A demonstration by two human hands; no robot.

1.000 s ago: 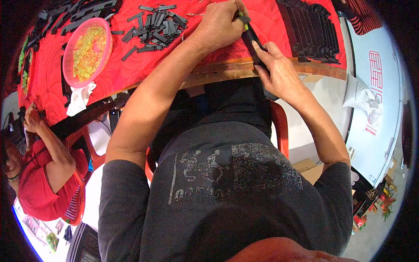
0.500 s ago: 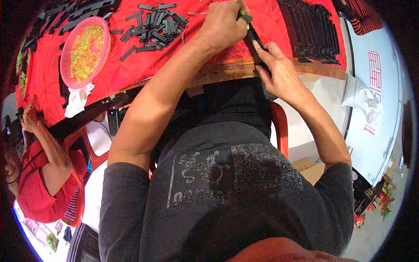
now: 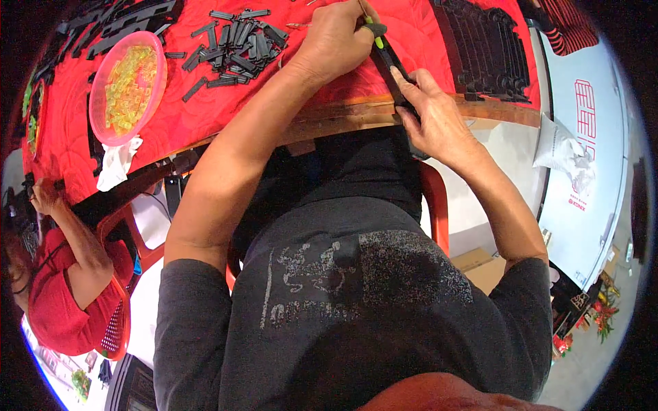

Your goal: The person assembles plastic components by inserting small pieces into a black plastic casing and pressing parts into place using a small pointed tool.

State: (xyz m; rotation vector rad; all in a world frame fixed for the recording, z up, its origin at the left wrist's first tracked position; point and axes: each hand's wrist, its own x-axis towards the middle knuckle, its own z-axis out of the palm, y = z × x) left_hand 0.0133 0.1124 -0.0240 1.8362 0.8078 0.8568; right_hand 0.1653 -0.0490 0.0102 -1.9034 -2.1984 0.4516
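My right hand point(image 3: 439, 116) grips the near end of a long, narrow black plastic part point(image 3: 392, 67), thumb and fingers on either side of it, over the table's front edge. The part slants away to the upper left. At its far end my left hand point(image 3: 336, 42) is closed, fingertips pinched near a small bright green piece point(image 3: 379, 42). A dark cover point(image 3: 374, 29) sits on one digit there. What the left fingertips hold is partly hidden and cut by the upper edge. Left of that hand lies a pile of short black plastic pieces point(image 3: 240, 48).
A pink basket point(image 3: 94, 103) holds small yellow translucent pieces. Long black parts lie in a row point(image 3: 483, 51) at right on the red tablecloth point(image 3: 199, 113). More black parts point(image 3: 140, 24) lie far left. A co-worker in red point(image 3: 82, 291) sits at left; a striped sleeve point(image 3: 570, 34) shows far right.
Both hands and the black part keep nearly the same pose. My left hand has shifted slightly to the left, and the whole view has moved a little. The grips look unchanged.
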